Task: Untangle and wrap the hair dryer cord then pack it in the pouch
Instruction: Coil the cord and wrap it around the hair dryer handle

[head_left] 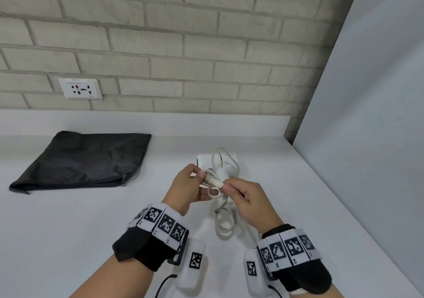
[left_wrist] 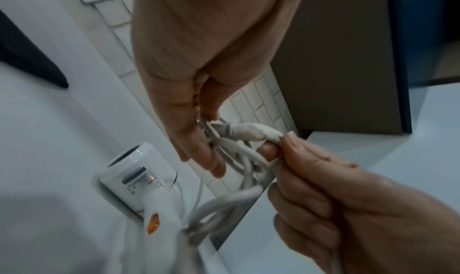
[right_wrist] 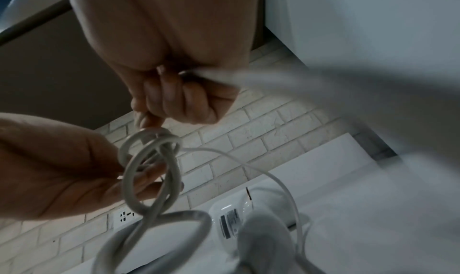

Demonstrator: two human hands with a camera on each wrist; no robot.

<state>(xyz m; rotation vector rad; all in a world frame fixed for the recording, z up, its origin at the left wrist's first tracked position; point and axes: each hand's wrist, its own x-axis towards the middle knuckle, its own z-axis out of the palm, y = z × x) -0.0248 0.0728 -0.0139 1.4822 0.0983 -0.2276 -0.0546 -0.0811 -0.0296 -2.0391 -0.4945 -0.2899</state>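
Both hands hold the tangled white cord above the counter. My left hand grips several strands of it, and a small loop lies round one finger. My right hand pinches the end of a thick, wrapped stretch of the cord between thumb and forefinger. Loose loops hang below the hands. The white hair dryer lies on the counter just beyond them, its orange switch showing in the left wrist view. The black pouch lies flat at the left, apart from the hands.
The white counter runs back to a brick wall with a socket plate. A pale panel borders the counter on the right. The pouch's zip pull sits at its near right corner.
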